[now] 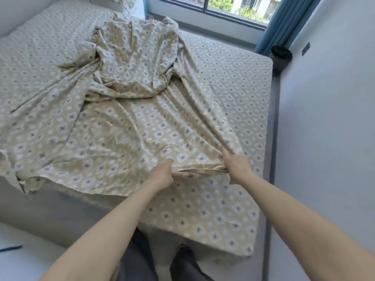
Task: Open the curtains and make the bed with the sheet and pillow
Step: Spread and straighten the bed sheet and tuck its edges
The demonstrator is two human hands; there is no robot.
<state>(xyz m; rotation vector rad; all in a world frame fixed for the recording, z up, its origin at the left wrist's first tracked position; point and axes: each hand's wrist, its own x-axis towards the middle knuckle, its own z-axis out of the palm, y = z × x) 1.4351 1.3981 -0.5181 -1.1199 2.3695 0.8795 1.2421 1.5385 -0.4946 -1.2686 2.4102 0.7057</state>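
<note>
A beige sheet (125,122) with a diamond pattern lies crumpled over the bed (239,82), bunched into a heap towards the far middle. My left hand (162,175) grips a fold of the sheet near the bed's near edge. My right hand (237,167) pinches the same fold a little to the right, and the cloth stretches in ridges from both hands up to the heap. A blue curtain (282,23) hangs drawn aside at the right of the window (229,7). Part of a patterned pillow (123,1) shows at the top edge.
The bed's grey frame (272,151) runs along the right side, with a white wall close beside it. A dark bin (281,57) stands in the corner under the curtain. White floor (26,258) shows at the lower left, and my legs are against the bed's foot.
</note>
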